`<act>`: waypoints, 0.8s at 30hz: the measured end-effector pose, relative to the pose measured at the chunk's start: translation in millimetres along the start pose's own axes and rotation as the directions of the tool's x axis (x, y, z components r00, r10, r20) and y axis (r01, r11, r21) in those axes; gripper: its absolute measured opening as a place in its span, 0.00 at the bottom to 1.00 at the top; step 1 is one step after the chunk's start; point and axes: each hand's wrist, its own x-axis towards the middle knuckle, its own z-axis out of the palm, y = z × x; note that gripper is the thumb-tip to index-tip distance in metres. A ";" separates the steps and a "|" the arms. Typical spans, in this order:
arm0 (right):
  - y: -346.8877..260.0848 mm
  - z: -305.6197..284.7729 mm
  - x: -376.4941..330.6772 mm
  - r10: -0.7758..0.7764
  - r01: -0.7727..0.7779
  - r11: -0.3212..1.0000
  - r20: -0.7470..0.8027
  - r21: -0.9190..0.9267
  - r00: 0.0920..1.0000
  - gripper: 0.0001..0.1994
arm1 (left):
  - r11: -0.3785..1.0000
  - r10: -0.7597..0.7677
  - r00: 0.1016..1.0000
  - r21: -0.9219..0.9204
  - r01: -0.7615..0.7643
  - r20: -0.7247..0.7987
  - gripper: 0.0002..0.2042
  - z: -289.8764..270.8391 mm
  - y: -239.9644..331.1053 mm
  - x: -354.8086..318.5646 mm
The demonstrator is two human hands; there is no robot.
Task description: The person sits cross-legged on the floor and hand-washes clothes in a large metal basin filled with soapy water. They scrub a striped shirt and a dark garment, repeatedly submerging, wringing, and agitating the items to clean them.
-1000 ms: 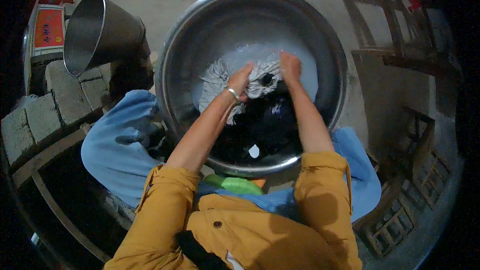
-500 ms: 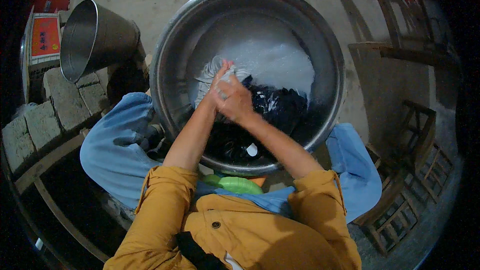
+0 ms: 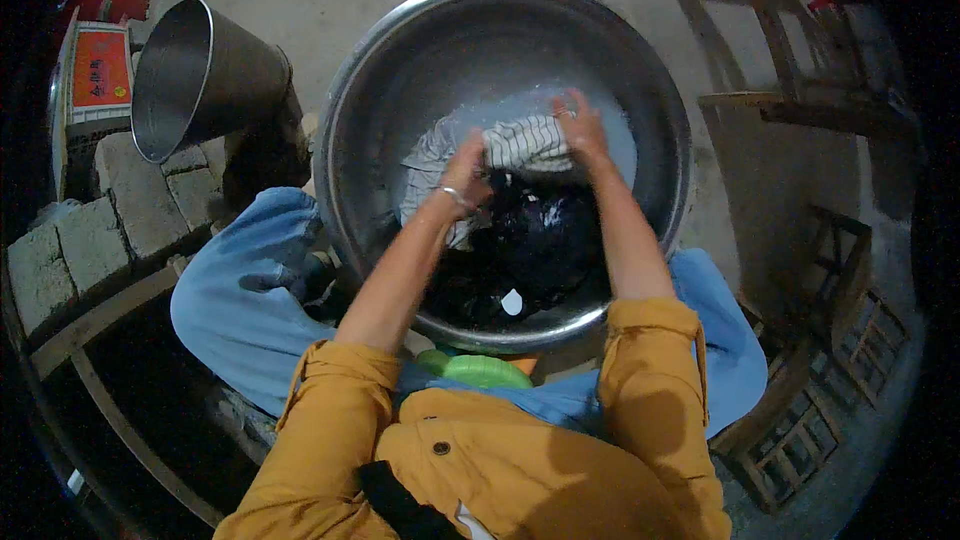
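I see two hands in one big metal basin: the left hand and the right hand each clench an end of one striped cloth, stretched between them over the soapy water. One heap of dark laundry lies just below both hands, and one metal bucket stands well off to the left hand's side.

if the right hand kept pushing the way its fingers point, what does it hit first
Probably the soapy water just past its fingertips, then the far inner wall of the big round metal basin. The right hand points away from the person, gripping the striped white cloth. Depth is hard to judge.
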 end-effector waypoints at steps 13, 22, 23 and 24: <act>-102.2 30.1 -153.5 -0.629 0.592 0.704 -0.043 0.393 0.776 0.12 | 0.934 0.050 0.979 -0.358 0.023 0.196 0.27 -39.8 -3.8 -1.8; -80.2 43.4 -96.5 -0.485 0.538 0.816 -0.254 0.213 0.837 0.13 | 0.770 0.094 0.853 -0.580 0.264 0.513 0.14 -49.7 -39.4 61.7; -70.9 39.0 -67.0 -0.302 0.317 0.939 -0.121 0.131 0.946 0.17 | 0.851 0.074 0.909 -0.502 0.157 0.409 0.13 -20.0 -36.5 39.4; -62.3 33.2 -41.5 -0.090 0.090 0.995 -0.006 0.031 0.996 0.20 | 0.918 0.078 0.955 -0.395 0.044 0.288 0.14 10.5 -27.6 12.4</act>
